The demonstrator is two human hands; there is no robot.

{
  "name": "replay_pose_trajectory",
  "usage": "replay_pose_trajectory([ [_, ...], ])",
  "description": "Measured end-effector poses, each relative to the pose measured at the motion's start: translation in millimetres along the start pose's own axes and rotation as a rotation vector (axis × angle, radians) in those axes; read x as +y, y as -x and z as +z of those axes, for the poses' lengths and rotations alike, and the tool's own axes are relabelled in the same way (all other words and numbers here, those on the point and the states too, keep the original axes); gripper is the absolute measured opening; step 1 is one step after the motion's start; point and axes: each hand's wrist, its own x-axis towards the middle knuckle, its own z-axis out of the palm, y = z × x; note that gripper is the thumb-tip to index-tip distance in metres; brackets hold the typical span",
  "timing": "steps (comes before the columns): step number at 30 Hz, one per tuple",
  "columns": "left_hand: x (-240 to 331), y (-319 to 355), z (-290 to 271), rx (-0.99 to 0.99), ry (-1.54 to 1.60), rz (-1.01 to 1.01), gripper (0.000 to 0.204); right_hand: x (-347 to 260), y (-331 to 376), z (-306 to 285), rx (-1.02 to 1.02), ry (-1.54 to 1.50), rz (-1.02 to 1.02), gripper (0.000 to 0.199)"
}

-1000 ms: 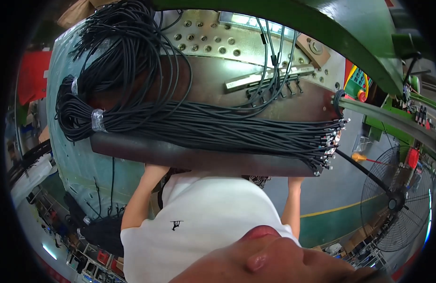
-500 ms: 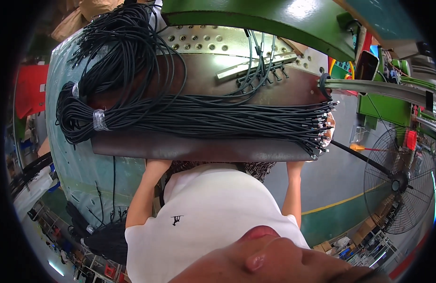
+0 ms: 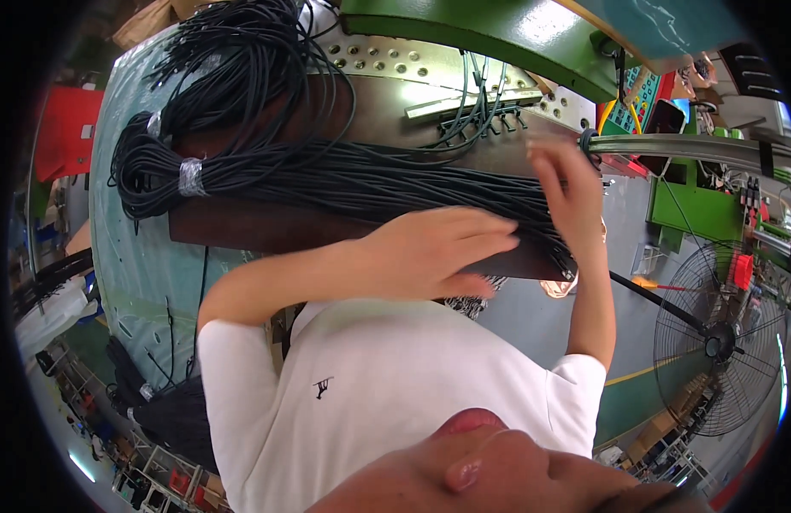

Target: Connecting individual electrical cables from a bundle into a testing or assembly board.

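A long bundle of black cables (image 3: 361, 181) lies across a dark brown board (image 3: 233, 227), bound at its coiled left end by a band of clear tape (image 3: 192, 177). My left hand (image 3: 438, 252) hovers over the board's near edge, in front of the bundle, fingers stretched out and slightly blurred. Above the bundle's right end is my right hand (image 3: 577, 197), its thumb and fingers apart. It hides most of the cable tips there. Neither hand shows anything in its grasp.
Behind the bundle lies a metal bar (image 3: 425, 110) with several cables hanging over it. A green machine (image 3: 481, 38) spans the back. More black cables (image 3: 242, 81) are heaped at the back left. A metal rail (image 3: 695, 145) and a fan (image 3: 719, 342) stand right.
Both hands have left the board's near edge. The left has swung up and right to the bundle's front; the right has risen over the cable ends. The view has shifted slightly.
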Motion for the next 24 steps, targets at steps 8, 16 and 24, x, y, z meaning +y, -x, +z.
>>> replay_pose_trajectory([
  [8,-28,41,-53,-0.128,-0.641,-0.487,0.076,57,-21,16,0.109,0.448,-0.216,0.036],
  [16,-47,89,-117,0.011,-0.578,-0.557,0.035,35,49,-87,0.250,0.649,-0.003,0.020],
  [24,-63,95,-107,0.387,-0.265,-0.581,0.014,14,1,-33,0.158,0.599,-0.221,0.035],
])
